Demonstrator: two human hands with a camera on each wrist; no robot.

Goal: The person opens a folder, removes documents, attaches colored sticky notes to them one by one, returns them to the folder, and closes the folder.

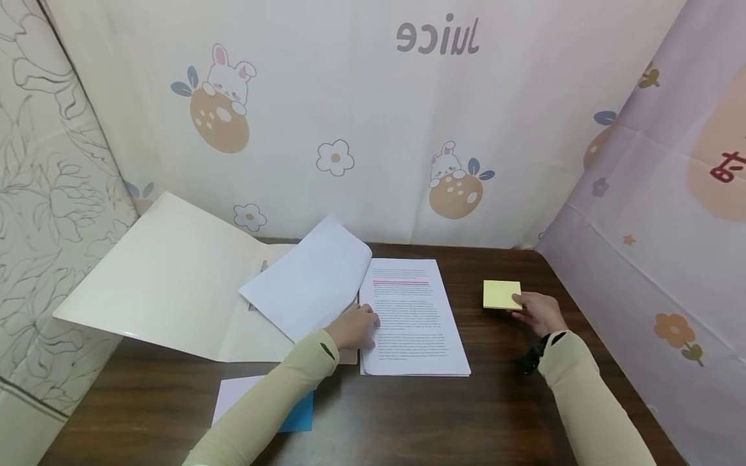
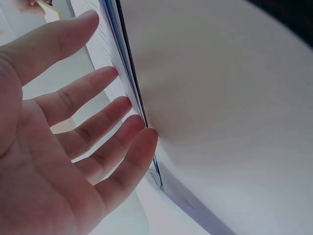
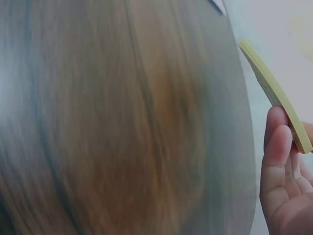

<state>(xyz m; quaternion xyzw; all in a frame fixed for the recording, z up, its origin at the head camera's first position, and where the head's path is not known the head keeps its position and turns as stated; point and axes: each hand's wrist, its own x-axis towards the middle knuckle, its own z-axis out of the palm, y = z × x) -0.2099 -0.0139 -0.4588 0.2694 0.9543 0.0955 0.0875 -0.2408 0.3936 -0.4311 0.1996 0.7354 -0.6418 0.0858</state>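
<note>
A stack of printed sheets (image 1: 408,323), with pink highlighted lines near its top, lies on the dark wooden table. My left hand (image 1: 353,325) rests at the left edge of this stack; in the left wrist view its fingers (image 2: 105,156) are spread and extended, fingertips by the paper edges. Farther right, my right hand (image 1: 542,312) pinches a pad of yellow sticky notes (image 1: 501,294) by its right side, thumb on top. From the right wrist, the pad (image 3: 276,93) appears edge-on, with fingers beneath it and the table apart from it.
An open white folder (image 1: 169,278) spreads at the left, with a blank white sheet (image 1: 315,278) tilted over its right part. A blue and pale card (image 1: 298,414) lies partly under my left forearm. Patterned curtains (image 1: 373,129) border the table at the back and sides.
</note>
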